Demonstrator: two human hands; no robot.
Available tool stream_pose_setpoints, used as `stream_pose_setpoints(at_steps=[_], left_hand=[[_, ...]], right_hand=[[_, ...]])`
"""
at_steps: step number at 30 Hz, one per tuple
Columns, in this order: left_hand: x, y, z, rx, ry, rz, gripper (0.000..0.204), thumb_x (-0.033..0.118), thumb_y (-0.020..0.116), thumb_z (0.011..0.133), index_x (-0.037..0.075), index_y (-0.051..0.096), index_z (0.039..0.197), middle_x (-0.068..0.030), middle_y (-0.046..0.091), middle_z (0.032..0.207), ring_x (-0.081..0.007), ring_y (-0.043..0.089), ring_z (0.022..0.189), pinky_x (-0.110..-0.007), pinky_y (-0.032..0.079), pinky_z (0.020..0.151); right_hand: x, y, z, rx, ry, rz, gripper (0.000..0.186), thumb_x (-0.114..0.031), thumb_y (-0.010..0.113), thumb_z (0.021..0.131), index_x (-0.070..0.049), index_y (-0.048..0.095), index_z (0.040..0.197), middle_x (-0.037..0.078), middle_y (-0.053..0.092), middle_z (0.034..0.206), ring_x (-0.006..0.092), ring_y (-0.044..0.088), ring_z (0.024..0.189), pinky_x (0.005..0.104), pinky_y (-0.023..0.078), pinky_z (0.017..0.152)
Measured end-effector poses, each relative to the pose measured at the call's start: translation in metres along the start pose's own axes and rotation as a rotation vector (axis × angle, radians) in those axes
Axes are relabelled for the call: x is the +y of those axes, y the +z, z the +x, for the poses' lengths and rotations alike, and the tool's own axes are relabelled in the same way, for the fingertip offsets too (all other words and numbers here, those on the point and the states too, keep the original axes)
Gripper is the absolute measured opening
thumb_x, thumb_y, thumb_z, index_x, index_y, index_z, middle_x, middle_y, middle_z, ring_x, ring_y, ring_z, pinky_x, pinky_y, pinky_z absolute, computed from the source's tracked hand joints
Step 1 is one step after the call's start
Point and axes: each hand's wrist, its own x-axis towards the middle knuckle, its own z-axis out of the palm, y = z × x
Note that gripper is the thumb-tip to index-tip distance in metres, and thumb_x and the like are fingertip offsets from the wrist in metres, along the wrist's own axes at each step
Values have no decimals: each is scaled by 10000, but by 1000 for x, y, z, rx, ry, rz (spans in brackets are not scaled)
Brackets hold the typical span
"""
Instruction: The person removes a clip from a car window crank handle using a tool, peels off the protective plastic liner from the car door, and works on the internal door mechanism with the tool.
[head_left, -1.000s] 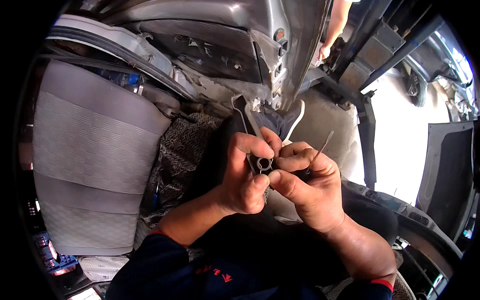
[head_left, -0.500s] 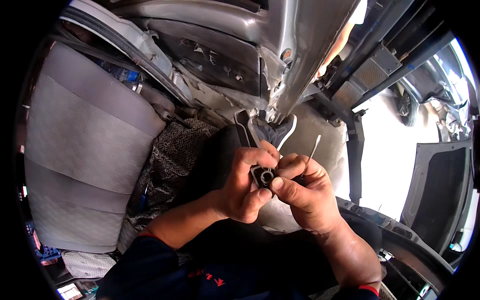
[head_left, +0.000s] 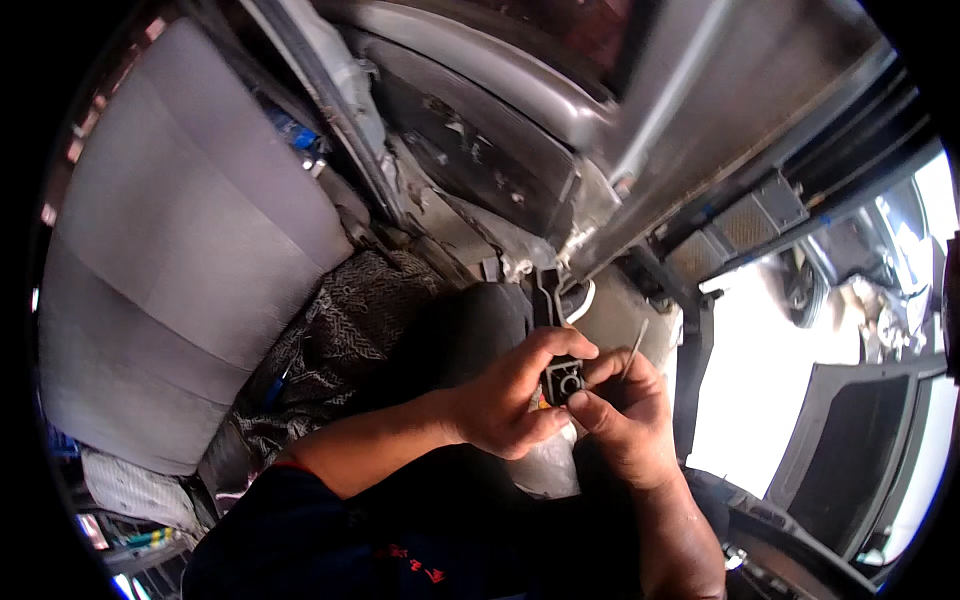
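Note:
Between my two hands is a small black part (head_left: pixel 565 383) with a squarish body and a pale ring on its face; its exact kind is unclear. My left hand (head_left: pixel 515 395) grips it from the left, index finger over its top and thumb below. At its right edge, the thumb and index finger of my right hand (head_left: pixel 628 410) pinch it. A thin metal rod (head_left: pixel 637 342) sticks up from among the fingers of that same hand. Its lower end is hidden by the fingers.
A grey car seat (head_left: pixel 190 250) stands on the left, with a dark patterned cloth (head_left: pixel 340 340) beside it. Ahead is a worn door panel (head_left: pixel 470 130). A dark-backed panel (head_left: pixel 860 450) leans at the right, and a metal frame (head_left: pixel 697 360) rises nearer the middle.
The view has turned, so the seat and door appear tilted. Both hands with the black part sit lower and farther right in the picture. The grip looks much the same.

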Motion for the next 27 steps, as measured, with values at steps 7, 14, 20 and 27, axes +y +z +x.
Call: stream_pose_setpoints(at_steps=[7,14,20,27], left_hand=[[19,-48,-29,-28,-384,99,500,103,730,867,57,521,1319,-82,603,1086,-151,626,841,-304,523,695],[34,-182,-102,-289,-934,499,406,203,721,894,126,542,1250,-91,617,731,-261,658,672,-402,500,620],[86,-254,-171,-631,-1390,860,434,319,735,830,136,641,1212,-175,721,927,-376,699,901,-481,543,771],[93,-279,-188,-672,-1662,761,292,328,706,848,148,752,1074,-132,751,926,-324,709,880,-435,548,768]], right_hand=[[20,3,7,86,53,-219,112,-111,727,974,-36,647,996,1,661,921,75,584,821,229,466,747],[21,14,10,-1,189,-472,132,-131,674,983,-7,647,1018,-14,612,857,57,507,730,217,396,660],[29,19,10,-20,300,-518,137,-131,671,971,-10,646,1032,-26,578,815,50,460,676,220,368,603],[43,13,10,-1,262,-589,172,-169,668,975,-6,644,1023,-10,575,800,58,465,656,226,373,588]])
